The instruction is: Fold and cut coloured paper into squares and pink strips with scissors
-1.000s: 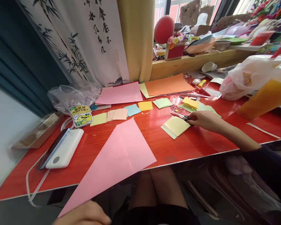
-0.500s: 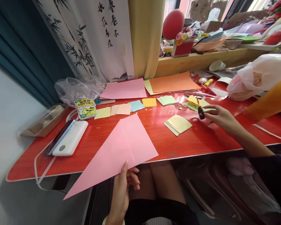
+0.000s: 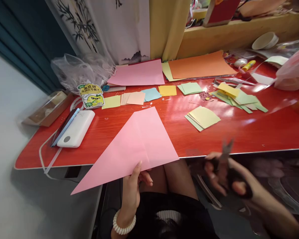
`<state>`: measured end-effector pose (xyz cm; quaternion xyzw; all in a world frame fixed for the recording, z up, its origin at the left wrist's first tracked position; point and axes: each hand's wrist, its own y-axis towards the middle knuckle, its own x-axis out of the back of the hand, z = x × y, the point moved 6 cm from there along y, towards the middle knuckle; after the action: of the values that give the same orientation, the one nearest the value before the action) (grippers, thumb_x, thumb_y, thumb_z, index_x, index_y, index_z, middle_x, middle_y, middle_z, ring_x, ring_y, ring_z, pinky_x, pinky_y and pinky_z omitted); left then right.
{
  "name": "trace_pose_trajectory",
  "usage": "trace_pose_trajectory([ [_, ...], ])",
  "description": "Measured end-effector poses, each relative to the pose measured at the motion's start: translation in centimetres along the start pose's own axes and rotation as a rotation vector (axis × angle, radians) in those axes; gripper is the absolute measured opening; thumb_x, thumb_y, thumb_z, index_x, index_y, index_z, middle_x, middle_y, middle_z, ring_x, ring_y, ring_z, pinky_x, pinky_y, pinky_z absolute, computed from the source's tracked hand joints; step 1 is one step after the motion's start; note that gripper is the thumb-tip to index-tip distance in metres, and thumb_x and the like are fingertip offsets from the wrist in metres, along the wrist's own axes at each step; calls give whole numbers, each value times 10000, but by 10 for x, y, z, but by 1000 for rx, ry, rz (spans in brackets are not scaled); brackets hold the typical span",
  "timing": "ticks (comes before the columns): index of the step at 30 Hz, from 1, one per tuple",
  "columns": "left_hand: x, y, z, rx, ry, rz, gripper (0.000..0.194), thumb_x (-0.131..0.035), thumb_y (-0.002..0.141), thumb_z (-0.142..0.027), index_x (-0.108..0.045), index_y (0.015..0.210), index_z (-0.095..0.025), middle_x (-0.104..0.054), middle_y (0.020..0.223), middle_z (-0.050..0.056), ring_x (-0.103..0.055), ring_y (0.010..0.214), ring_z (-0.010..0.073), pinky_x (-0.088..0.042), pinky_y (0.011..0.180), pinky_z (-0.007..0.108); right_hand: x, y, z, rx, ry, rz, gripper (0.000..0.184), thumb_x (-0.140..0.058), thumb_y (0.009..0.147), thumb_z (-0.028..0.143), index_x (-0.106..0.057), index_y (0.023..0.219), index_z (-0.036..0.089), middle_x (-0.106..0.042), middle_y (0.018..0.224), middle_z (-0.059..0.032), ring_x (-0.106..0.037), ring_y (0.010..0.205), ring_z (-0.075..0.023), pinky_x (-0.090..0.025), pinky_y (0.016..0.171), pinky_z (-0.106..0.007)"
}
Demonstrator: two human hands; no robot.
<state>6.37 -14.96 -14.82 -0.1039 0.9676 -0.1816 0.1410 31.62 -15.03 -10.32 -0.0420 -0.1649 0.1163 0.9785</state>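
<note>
My left hand (image 3: pixel 134 186) pinches the near edge of a large pink paper triangle (image 3: pixel 137 146) that lies on the red table (image 3: pixel 239 132) and hangs over its front edge. A white bead bracelet is on that wrist. My right hand (image 3: pixel 226 176), blurred by motion, is below the table's front edge at the right and is closed round dark-handled scissors (image 3: pixel 225 156) whose blades point up.
Small paper squares (image 3: pixel 203 118) in yellow and green lie right of the triangle. Pink (image 3: pixel 139 73) and orange (image 3: pixel 201 64) sheets lie at the back. A white power bank (image 3: pixel 76 132) with a phone and cable sits at the left, beside a clear plastic bag (image 3: pixel 72 71).
My right hand lifted the scissors off the table and drew them down toward my lap. My left hand came up and took the triangle's near edge. The camera tilted down.
</note>
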Motion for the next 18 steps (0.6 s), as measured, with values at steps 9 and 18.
trace_pose_trajectory([
  [9,-18,-8,9,62,30,44,315,-601,824,-399,-626,652,-136,-564,464,-23,-488,423,69,-412,473,183,-85,-12,17,-74,191,403,734,-617,574,763,-693,1055,213,-633,910,-93,-595,802,-250,-474,723,-338],
  [18,-24,-20,16,-54,196,25,365,-523,869,-435,-558,618,-172,-468,491,-37,-424,455,84,-387,482,209,-99,-7,-1,-99,210,302,688,-627,634,711,-703,996,131,-623,782,-70,-547,680,-196,-415,605,-284],
])
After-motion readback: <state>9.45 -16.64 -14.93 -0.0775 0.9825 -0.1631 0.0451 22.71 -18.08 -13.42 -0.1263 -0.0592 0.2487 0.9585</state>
